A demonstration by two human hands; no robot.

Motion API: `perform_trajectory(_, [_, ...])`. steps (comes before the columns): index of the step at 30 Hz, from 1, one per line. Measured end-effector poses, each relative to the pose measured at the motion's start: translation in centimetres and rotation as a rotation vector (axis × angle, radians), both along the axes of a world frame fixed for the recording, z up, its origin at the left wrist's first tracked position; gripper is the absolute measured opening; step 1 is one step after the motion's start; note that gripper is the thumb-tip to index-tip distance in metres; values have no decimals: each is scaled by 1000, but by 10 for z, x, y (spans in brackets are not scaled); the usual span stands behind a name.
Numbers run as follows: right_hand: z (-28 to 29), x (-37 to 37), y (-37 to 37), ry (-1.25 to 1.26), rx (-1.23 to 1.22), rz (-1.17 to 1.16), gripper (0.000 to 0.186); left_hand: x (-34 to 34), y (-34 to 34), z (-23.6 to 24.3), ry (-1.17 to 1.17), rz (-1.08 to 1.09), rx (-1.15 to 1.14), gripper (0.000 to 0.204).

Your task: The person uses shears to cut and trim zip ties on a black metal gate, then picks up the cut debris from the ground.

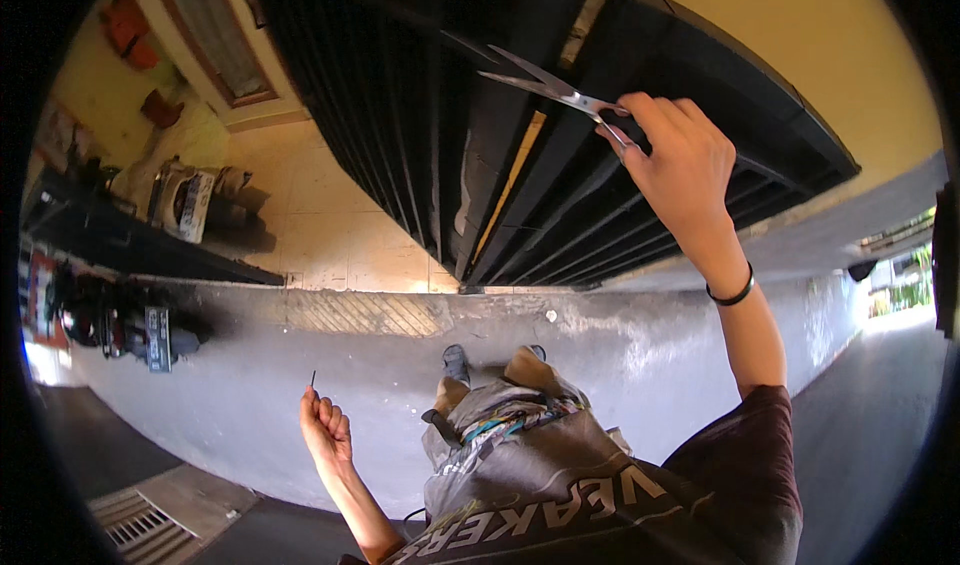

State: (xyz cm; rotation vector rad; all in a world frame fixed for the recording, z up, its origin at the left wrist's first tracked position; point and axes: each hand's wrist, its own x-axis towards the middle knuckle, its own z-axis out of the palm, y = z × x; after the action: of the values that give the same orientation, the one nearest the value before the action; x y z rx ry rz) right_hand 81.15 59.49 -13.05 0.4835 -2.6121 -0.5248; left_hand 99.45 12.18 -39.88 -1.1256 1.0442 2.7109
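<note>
My right hand is raised at the upper right, its fingers in the handle loops of a pair of metal scissors. The blades stand slightly apart and point left, in front of a black metal gate; I cannot tell whether they touch it. Low on the left, my left hand is closed, away from the gate. A short, thin, dark piece sticks up from its fingertips; its kind is too small to make out. A black band circles my right wrist.
Motorcycles are parked at the left, one on the tiled floor behind the gate line, another outside. A low raised edge runs before my feet. A drain grate lies at the lower left. A yellow wall rises at the right.
</note>
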Motion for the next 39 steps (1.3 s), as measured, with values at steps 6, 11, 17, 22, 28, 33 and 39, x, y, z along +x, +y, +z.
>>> perform_trajectory(6, [-11,0,-9,18,-143,-236,21,-39,-1,8,-29,-106,34,41])
perform_trajectory(11, [-14,7,-11,52,-289,-401,25,-49,-8,8,22,-182,76,41])
perform_trajectory(17, [-21,13,-3,126,-454,-636,29,-70,10,20,17,-266,36,42])
perform_trajectory(22, [-33,38,-6,211,-672,-860,32,-63,77,39,216,-593,440,44])
perform_trajectory(28, [-124,240,19,131,-779,-995,37,21,171,33,-11,-785,533,36])
perform_trajectory(33, [-229,466,14,-60,-918,-1151,40,88,209,15,-119,-896,809,18])
perform_trajectory(39, [-229,599,-20,-1,-1126,-1378,44,124,241,6,-130,-1167,784,16])
